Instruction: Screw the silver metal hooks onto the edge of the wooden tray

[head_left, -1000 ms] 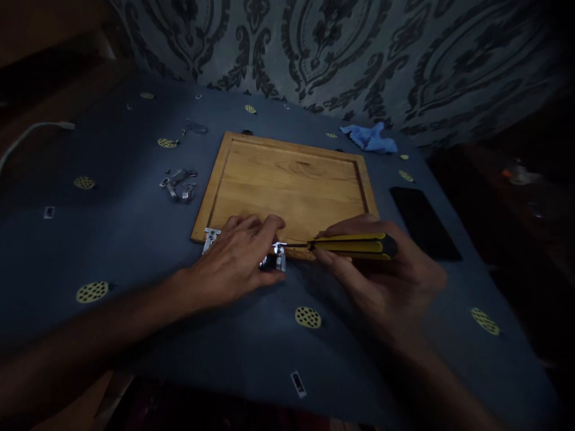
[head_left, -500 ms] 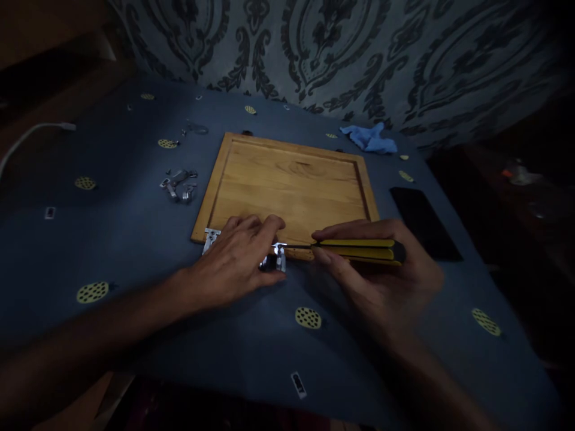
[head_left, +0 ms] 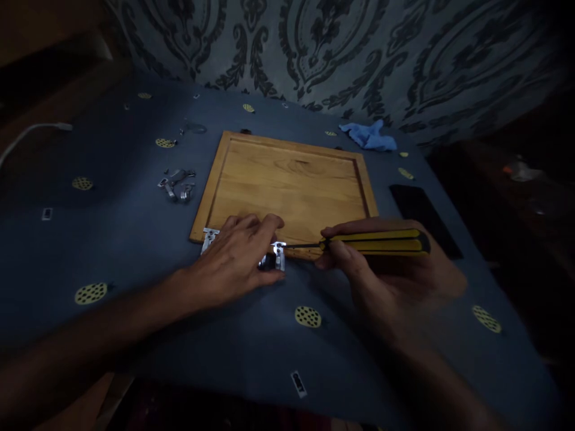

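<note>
A wooden panel [head_left: 291,185] with a raised frame lies flat on the table. On its near edge, my left hand [head_left: 238,257] is closed over a shiny metal hinge [head_left: 279,257], thumb low at the front and fingers on the wood. Another metal plate [head_left: 209,238] shows beyond the hand at the panel's near left corner; whether it joins the hinge is hidden. My right hand [head_left: 386,269] grips a yellow-and-black screwdriver [head_left: 377,242], held nearly level. Its thin shaft points left, and the tip meets the hinge by my left index finger.
Loose metal hinges [head_left: 178,184] lie left of the panel. A blue cloth [head_left: 371,136] is at the back right, and a dark flat rectangular object [head_left: 422,215] lies to the right. A white cable [head_left: 36,129] reaches in at left. A patterned wall [head_left: 305,54] stands behind the table.
My right hand has shifted slightly right and the screwdriver handle has turned and tilted up a little, its tip still at the hinge. My left hand stays in place.
</note>
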Action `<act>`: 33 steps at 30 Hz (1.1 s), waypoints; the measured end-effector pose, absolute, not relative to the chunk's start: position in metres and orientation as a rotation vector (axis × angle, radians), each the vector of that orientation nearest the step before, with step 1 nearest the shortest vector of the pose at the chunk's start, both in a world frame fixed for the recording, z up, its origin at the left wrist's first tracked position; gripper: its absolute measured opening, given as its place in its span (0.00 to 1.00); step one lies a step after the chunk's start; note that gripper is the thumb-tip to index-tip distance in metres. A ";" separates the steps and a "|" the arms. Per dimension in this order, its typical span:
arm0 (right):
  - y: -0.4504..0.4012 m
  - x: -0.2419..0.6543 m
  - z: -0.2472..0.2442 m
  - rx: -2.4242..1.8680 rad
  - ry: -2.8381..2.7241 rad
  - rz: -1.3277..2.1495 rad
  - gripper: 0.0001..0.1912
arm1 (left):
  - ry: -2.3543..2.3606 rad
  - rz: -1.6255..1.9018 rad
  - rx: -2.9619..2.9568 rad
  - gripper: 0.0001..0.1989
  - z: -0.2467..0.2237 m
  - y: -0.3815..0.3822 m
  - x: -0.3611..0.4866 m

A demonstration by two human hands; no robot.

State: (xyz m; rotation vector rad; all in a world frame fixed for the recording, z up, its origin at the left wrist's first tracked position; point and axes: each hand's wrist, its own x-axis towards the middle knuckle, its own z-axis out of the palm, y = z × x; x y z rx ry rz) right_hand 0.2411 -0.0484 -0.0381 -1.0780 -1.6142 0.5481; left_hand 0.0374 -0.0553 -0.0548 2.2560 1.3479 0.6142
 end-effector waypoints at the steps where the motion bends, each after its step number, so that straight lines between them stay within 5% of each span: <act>1: -0.049 0.241 -0.039 -1.083 -1.625 0.547 0.06 | 1.349 0.612 2.256 0.28 -0.054 -0.055 0.038; 19: -0.043 0.249 -0.033 -0.857 -1.894 0.651 0.13 | 1.371 0.569 2.224 0.28 -0.052 -0.055 0.038; 33: -0.039 0.248 -0.037 -0.915 -1.892 0.402 0.08 | 1.358 0.579 2.234 0.26 -0.053 -0.055 0.037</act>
